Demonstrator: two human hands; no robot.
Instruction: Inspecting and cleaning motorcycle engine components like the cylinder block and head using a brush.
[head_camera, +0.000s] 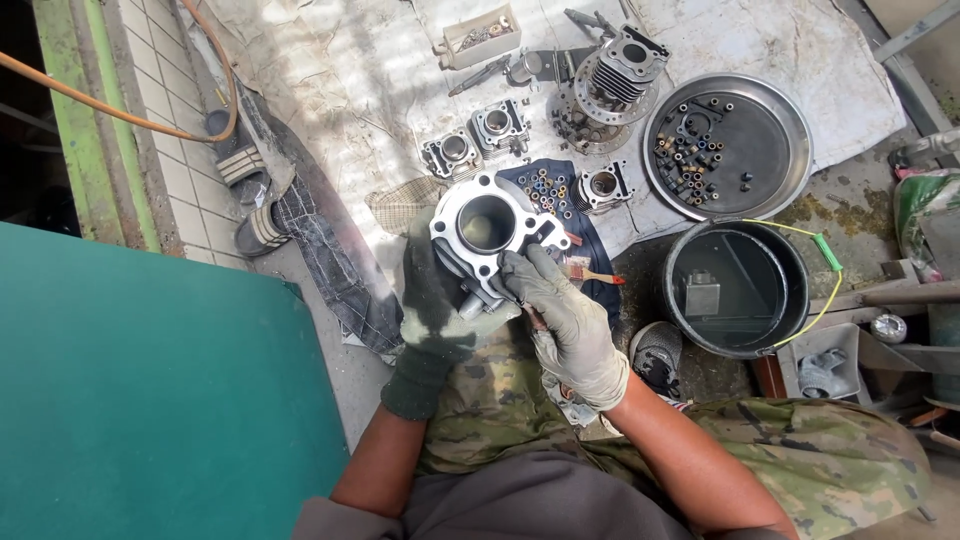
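Finned grey metal cylinder (487, 232), gloved hands

You've got a single view: head-mounted, looking almost straight down over your own lap. Close range, with your gloved left hand (432, 318) and right hand (572, 322) sitting mid-frame. The far edge reaches the ground cloth (330, 70) ahead of you; the green panel (150, 390) fills lower left.
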